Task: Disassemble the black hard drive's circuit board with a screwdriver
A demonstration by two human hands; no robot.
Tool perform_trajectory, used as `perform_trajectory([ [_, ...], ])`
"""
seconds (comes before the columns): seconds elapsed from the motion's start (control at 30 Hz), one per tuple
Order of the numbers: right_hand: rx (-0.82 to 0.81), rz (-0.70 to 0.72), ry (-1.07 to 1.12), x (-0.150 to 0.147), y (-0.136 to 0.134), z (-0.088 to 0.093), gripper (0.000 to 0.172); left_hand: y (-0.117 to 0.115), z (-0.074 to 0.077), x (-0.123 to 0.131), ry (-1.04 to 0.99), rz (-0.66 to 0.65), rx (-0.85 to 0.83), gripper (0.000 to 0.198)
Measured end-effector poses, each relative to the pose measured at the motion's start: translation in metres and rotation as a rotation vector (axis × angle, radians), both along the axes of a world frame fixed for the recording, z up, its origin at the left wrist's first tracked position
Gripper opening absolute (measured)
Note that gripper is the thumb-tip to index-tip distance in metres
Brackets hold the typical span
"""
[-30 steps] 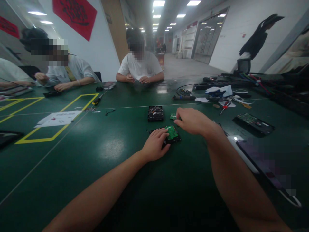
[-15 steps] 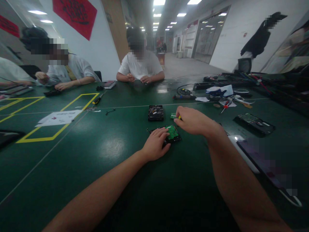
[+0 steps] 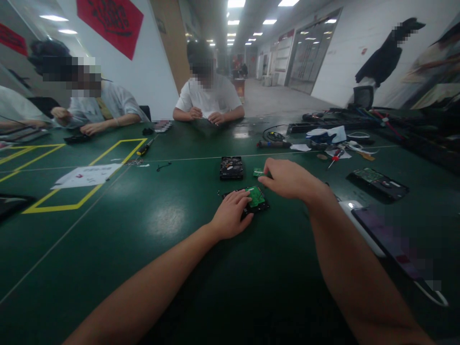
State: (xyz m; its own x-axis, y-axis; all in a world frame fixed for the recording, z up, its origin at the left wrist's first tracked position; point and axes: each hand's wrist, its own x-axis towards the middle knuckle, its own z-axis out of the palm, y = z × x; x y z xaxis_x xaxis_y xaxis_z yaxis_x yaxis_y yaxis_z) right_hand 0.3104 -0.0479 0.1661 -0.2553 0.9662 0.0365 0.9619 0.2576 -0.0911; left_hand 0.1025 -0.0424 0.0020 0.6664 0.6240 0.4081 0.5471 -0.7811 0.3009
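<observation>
My left hand (image 3: 233, 215) rests over a black hard drive (image 3: 265, 206) with a green circuit board (image 3: 256, 196) facing up. Its fingers lie across the drive's left part and the thumb is at the near edge, holding it against the table. Above the drive's right end, my right hand (image 3: 282, 176) is closed, fingers bent downward, around a screwdriver that is mostly hidden now. Just beyond, partly behind the right fingers, lies a small loose green circuit board (image 3: 257, 172). A second hard drive (image 3: 231, 168) sits farther back.
Another drive (image 3: 377, 183) and a phone (image 3: 388, 239) lie at the right. Behind them are a red screwdriver (image 3: 335, 157), a dark cylindrical tool (image 3: 273, 144) and cables. A paper sheet (image 3: 86, 175) and a yellow-black screwdriver (image 3: 144, 147) are at the left. Co-workers sit across the table.
The yellow bit that showed at my right fingertips is out of sight now; that hand has turned slightly. My left hand and the drive stay put.
</observation>
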Motion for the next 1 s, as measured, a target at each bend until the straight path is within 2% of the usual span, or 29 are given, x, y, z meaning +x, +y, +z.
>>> perform_trajectory([
  [0.1,0.001,0.044,0.018,0.0012,0.0013,-0.0007,0.018,0.0001,-0.0005,-0.0002,0.003,0.005,0.002,0.043],
  [0.23,0.018,0.128,0.08,-0.0017,0.0011,-0.0026,0.029,0.0008,-0.0022,0.0004,-0.003,0.005,0.003,0.043],
  [0.53,0.029,0.147,0.021,-0.0018,0.0022,-0.0029,0.024,0.0005,-0.0016,0.0011,0.003,0.004,0.003,0.044],
  [0.67,0.035,0.014,-0.024,-0.006,0.0005,-0.0013,0.021,0.0006,-0.0008,-0.0001,0.0,0.0,0.003,0.043],
  [0.73,0.041,-0.066,-0.038,-0.0067,0.0,-0.002,0.027,0.0008,-0.0007,-0.0006,-0.003,0.0,0.0,0.043],
  [0.77,0.045,-0.063,-0.031,-0.0064,0.0,-0.0026,0.029,0.0009,-0.0006,-0.0007,-0.002,0.001,-0.001,0.043],
  [0.9,0.025,0.171,0.032,-0.0044,0.0003,-0.0035,0.028,0.0008,-0.0003,-0.0004,-0.003,-0.003,0.006,0.042],
  [0.93,0.011,0.186,0.03,-0.0047,0.0004,-0.0033,0.027,0.0007,-0.0004,-0.0002,-0.005,-0.004,0.009,0.042],
  [1.0,0.01,0.109,0.0,-0.0064,0.0003,-0.0029,0.026,0.0007,-0.0009,0.0003,-0.008,-0.002,0.01,0.043],
])
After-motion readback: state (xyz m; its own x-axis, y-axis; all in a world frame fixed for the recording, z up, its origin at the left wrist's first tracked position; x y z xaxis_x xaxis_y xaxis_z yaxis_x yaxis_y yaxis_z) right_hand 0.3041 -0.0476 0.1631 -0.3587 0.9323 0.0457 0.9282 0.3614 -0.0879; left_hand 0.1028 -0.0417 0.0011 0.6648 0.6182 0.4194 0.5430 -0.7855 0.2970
